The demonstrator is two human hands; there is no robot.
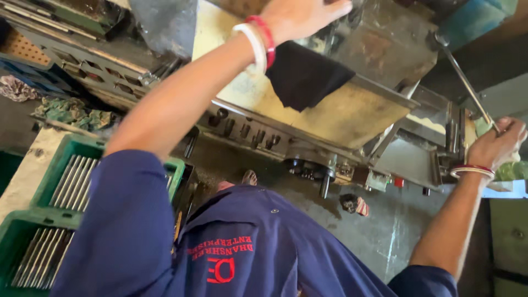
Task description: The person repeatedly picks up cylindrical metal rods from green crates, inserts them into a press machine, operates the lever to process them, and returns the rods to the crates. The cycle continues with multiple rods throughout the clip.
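The left hand reaches up and forward over the grey metal machine, fingers spread fairly wide and laid flat at the top edge of the view; what it presses on is cut off, so I cannot tell whether it holds anything. Just below its wrist, which wears red and white bangles, a black cloth hangs over the machine's worn yellowish slanted plate, likely kept there within easy reach for wiping.

The right hand is closed around the lower end of a thin steel lever rod that rises away from it toward the upper left, a grip that suits pulling the lever.

Well below the left arm, green plastic crates hold long grey metal bars laid side by side, apparently stock set close to the machine.
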